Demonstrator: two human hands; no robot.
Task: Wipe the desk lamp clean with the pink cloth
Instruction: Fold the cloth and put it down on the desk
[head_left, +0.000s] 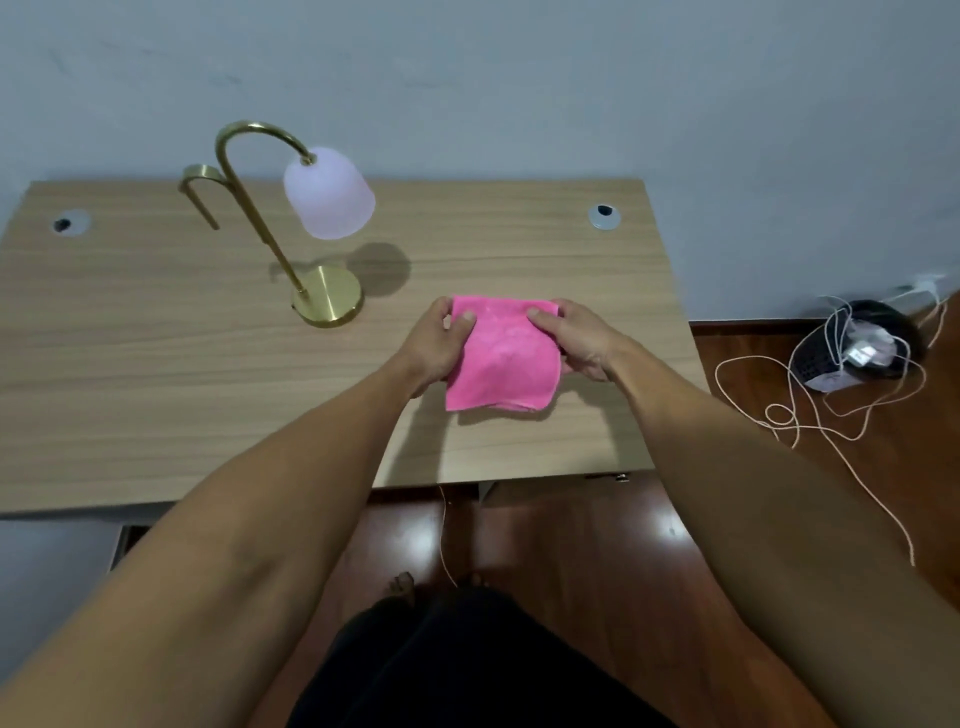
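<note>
Pink cloth (501, 353) held up above the bench (130, 364), right of centre, hanging flat like a rough rectangle, long axis running far-to-near in the view, lower edge loose and slightly curled. Left hand (436, 343) pinches the cloth's far-left corner, thumb on the front; right hand (576, 340) pinches the far-right corner the same way. Both hands closed on the cloth; fingers behind it are hidden. Whether the cloth's lower edge touches the bench is hard to tell.

Desk lamp (291, 223) stands upright on the bench, far-left of the cloth and apart from it. Round brass base (328, 296) nearest the hands, thin stem leaning away to the left, arching over to the right, frosted shade (328, 193) hanging mouth-down. A second brass hook (200, 189) sits behind the stem; its attachment is unclear.

Two round cable grommets (604, 215) at the far bench corners. Bench's left side cut off by the frame.

On the floor at right, a dark basket (857, 345) holds white crumpled items, unclear what, with pale cord (810, 421) looped over and around it.
</note>
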